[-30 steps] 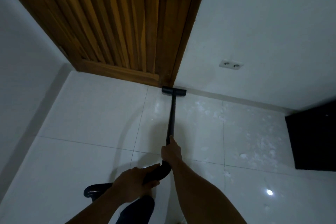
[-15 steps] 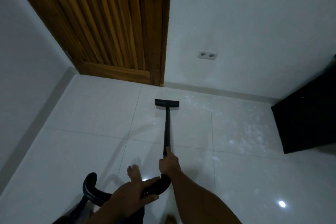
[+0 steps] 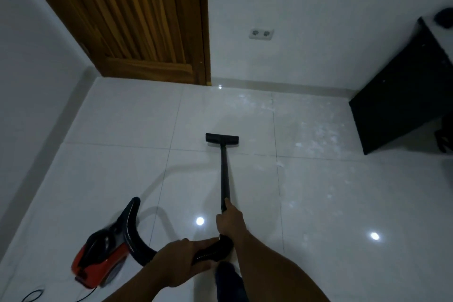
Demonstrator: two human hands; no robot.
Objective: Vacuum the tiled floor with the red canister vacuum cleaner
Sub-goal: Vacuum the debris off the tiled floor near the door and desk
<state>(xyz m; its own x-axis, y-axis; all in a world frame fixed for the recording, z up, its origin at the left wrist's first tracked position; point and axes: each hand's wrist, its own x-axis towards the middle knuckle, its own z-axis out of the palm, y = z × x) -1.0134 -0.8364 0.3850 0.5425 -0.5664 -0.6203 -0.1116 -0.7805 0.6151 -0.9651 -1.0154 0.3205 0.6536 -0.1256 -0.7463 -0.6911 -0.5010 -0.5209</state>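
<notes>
The wand (image 3: 224, 174) was found gripped near its upper end by the right hand (image 3: 229, 219), with the fingers curled round the tube and one digit laid along it. The left hand (image 3: 181, 265) was closed round the bent handle piece where the hose (image 3: 137, 243) meets it. The head (image 3: 222, 139) was set flat on the floor (image 3: 110, 167), well short of the far wall, and a pale dust patch (image 3: 313, 135) to its right was not yet reached. The canister (image 3: 98, 262) was noted on the floor at the left, near the left forearm. The wand was judged stiff and light, best steered from the two points already held. The hose was judged pliant, and the canister (the heaviest part) would be towed by it. On such glossy tile the head was expected to slide with little push. The canister was blurred, so no wheels or switch could be made out. The cord (image 3: 31, 296) was cut off at the lower edge, the hose-to-wand joint was covered by the hands, and the head's underside was hidden. A dark shape between the forearms could not be identified.
</notes>
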